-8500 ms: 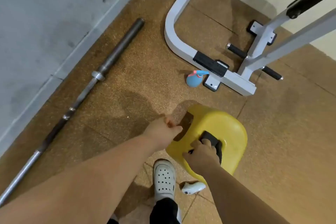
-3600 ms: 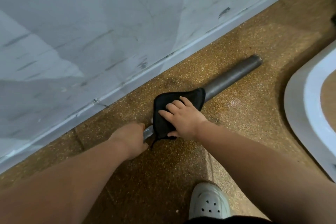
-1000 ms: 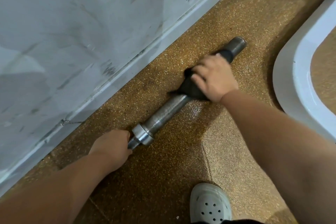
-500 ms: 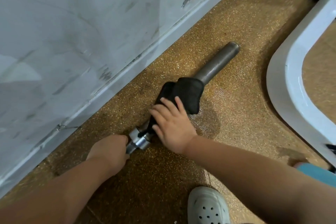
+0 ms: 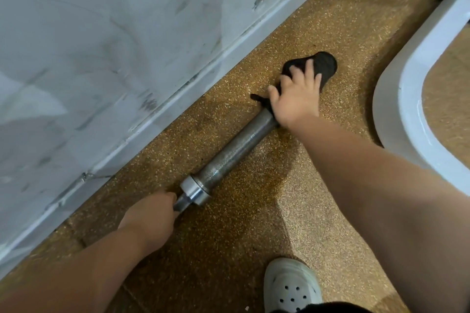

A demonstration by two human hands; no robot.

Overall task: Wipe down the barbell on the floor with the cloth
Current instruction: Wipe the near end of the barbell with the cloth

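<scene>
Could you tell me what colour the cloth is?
Black: the crumpled wiping cloth shows best in the head view.

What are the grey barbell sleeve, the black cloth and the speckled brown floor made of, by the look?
Grey barbell sleeve: likely steel, dull mottled finish; its collar shines brighter.
Black cloth: soft fabric, matte, draping over the bar end under the right hand; the fibre can't be told.
Speckled brown floor: granular, pale flecks, perhaps rubber or cork matting.

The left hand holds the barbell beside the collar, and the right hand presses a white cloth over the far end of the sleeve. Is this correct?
Not quite: the cloth is black, not white, as the head view shows. The rest stands: the left hand holds the barbell beside the collar, and the right hand presses the cloth over the sleeve's far end.
</scene>
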